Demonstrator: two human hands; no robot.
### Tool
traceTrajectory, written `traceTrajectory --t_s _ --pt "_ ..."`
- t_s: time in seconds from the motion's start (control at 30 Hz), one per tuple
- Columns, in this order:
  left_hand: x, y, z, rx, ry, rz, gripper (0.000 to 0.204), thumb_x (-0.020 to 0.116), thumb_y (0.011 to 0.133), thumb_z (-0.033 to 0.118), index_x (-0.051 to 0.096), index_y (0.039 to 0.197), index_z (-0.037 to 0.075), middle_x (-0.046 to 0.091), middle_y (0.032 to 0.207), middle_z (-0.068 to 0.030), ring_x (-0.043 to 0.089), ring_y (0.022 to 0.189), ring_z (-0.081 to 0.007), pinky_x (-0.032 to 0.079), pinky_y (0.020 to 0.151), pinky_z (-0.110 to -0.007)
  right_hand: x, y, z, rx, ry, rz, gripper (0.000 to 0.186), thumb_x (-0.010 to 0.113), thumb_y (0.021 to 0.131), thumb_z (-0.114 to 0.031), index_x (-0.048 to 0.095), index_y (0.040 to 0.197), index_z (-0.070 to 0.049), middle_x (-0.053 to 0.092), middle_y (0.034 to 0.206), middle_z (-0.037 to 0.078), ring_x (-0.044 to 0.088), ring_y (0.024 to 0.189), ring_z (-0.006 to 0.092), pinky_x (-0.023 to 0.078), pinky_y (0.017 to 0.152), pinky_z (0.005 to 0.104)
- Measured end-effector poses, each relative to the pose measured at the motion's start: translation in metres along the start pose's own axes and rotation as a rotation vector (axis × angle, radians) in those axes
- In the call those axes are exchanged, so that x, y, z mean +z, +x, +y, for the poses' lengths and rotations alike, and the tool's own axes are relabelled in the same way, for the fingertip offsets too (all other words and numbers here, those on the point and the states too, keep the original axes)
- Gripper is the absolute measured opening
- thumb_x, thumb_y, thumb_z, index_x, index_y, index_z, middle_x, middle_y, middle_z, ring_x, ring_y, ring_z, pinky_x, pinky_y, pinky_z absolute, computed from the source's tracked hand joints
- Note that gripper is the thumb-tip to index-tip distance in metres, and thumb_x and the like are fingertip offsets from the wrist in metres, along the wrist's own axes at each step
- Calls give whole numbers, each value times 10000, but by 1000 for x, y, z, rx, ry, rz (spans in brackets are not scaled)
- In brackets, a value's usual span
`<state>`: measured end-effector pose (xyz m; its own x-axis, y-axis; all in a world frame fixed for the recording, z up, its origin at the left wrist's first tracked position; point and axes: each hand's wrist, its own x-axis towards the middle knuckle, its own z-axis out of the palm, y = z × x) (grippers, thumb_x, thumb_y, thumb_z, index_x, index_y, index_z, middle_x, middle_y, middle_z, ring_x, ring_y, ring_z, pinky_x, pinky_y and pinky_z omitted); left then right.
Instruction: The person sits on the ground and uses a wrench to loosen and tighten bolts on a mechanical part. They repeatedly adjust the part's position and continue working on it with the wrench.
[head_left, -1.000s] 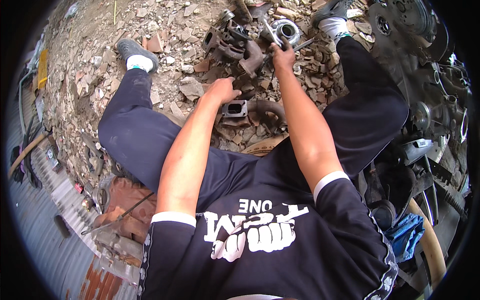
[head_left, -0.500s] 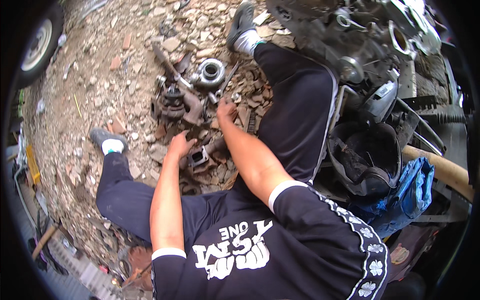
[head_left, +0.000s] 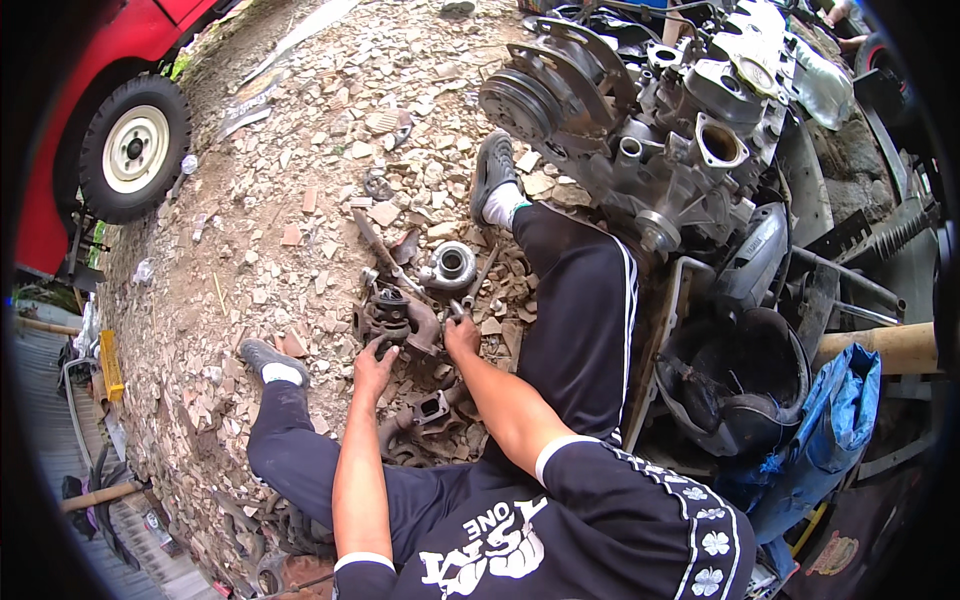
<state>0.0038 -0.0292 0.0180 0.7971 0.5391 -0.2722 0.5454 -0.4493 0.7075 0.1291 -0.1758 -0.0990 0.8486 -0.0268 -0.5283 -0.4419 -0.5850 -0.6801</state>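
Observation:
A rusty turbocharger housing [head_left: 385,316] lies on the stony ground between my legs. My left hand [head_left: 373,370] is at its near edge, thumb and forefinger apart, fingertips touching or very close to the metal. My right hand [head_left: 462,337] is closed around a short shiny metal tool [head_left: 457,308] just right of the housing; its exact kind is too small to tell. Beyond that hand sits a silver compressor housing [head_left: 452,266] with a round opening. A long rusty bar [head_left: 374,236] lies behind the turbocharger. Nearer me is a rusty flanged manifold [head_left: 432,408].
A greasy engine block [head_left: 660,140] with pulleys stands at the far right. Beside my right leg are an upturned black helmet [head_left: 735,375], a blue plastic sack [head_left: 815,440] and a bamboo pole [head_left: 885,358]. A red vehicle's wheel [head_left: 134,150] is at far left.
The view has tipped up, bringing in the red vehicle and more of the engine. My left hand has come closer to the turbocharger's edge. The right hand stays closed beside it.

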Motion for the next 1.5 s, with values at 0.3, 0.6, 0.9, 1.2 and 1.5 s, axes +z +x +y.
traceTrajectory --t_s 0.3,0.6,0.9,1.2,1.5 --pt "-10 6 -2 -67 -245 178 407 734 889 271 693 1211 25 733 1119 -155 690 1051 -229 504 962 -357 27 10 -10 -355 -153 -146 577 560 937 -541 694 1135 -15 685 1067 270 638 1037 448 484 958 488" --pt "-38 -82 -10 -175 -434 632 343 748 834 288 730 1071 41 731 1042 -185 702 979 -279 531 886 -399 56 -50 16 -81 -250 -297 514 708 891 -417 717 1129 39 717 1108 212 687 918 356 546 859 463" --pt "-93 -147 20 -40 -909 907 213 672 941 111 690 1145 52 703 1034 -48 640 936 -104 523 818 -257 68 -64 -73 -542 188 -603 554 583 985 -398 597 1322 41 642 1252 220 608 1071 329 458 980 421" --pt "-107 -172 46 83 -866 984 246 657 958 140 680 1194 76 714 1031 -28 628 936 -100 499 859 -272 11 -114 -150 -588 412 -648 365 542 967 -229 685 1227 -18 635 1016 107 565 863 214 510 775 366" --pt "-88 -180 57 39 -974 816 282 670 961 196 672 1208 60 719 1080 -94 640 1000 -148 479 938 -321 -99 -203 -226 -595 447 -542 378 561 1001 -290 651 1237 -9 609 1253 149 602 1081 256 523 973 418"
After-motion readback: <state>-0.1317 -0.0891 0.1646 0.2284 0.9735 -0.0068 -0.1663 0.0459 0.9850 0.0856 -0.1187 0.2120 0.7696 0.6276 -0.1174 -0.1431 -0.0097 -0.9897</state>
